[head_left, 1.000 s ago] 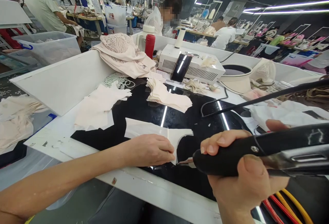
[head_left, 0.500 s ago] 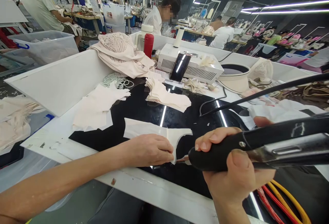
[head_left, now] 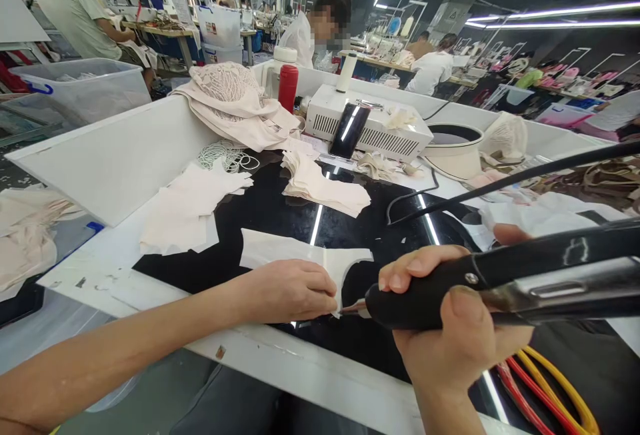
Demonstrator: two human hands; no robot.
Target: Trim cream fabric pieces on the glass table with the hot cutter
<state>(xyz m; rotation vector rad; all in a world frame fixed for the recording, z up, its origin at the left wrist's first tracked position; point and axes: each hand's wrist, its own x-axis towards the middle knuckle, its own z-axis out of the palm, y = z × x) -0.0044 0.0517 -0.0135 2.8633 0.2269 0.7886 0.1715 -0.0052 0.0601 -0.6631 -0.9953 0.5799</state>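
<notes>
A cream, curved-edge fabric piece lies on the black glossy work surface, with a seam line across it. My left hand is over its near part, fingers bent together and holding the fabric at the lower corner; the fingertips' underside is hidden. My right hand is wrapped round a black handheld tool with a narrow metal tip. That tip points left and meets the fabric's corner, just beside my left fingertips. What the tip does to the cloth is too small to tell.
Stacks of cut fabric and fabric pieces lie beyond my hands. A phone leans on a white vented box. Near it stand a red bottle and a round container. A black cable crosses the right side. Co-workers sit farther back.
Almost nothing differs. The view has shifted very slightly, and the tool tip remains at the fabric's corner beside my left fingers.
</notes>
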